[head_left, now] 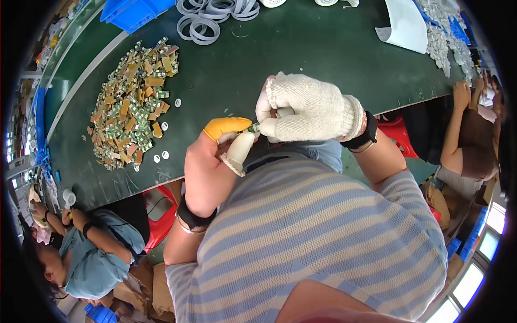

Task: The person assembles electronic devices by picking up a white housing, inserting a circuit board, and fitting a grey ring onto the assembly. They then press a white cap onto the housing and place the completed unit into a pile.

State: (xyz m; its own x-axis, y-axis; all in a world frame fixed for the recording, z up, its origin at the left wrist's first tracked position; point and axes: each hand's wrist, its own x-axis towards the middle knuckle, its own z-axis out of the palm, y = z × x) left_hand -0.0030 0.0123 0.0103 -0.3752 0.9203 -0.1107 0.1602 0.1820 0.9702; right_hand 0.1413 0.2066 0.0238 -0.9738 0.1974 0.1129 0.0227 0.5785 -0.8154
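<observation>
My left hand (215, 151) wears a yellow finger cot on one finger and a white cot on the thumb. It pinches a small green circuit board (253, 128) between those two fingertips. My right hand (307, 110), in a knitted white glove, closes in on the same board from the other side. The gloved thumb tip meets the board's right end, while the curled fingers behind are partly hidden. Left of my hands, a big heap of small circuit boards (132, 107) with green and tan faces lies on the dark green table (215, 75).
Grey rings (204, 29) lie at the far edge beside a blue bin (134, 13). A white sheet (404, 27) and a pile of clear plastic pieces (439, 46) are at far right. Several small white discs (164, 126) edge the heap. People sit at both sides.
</observation>
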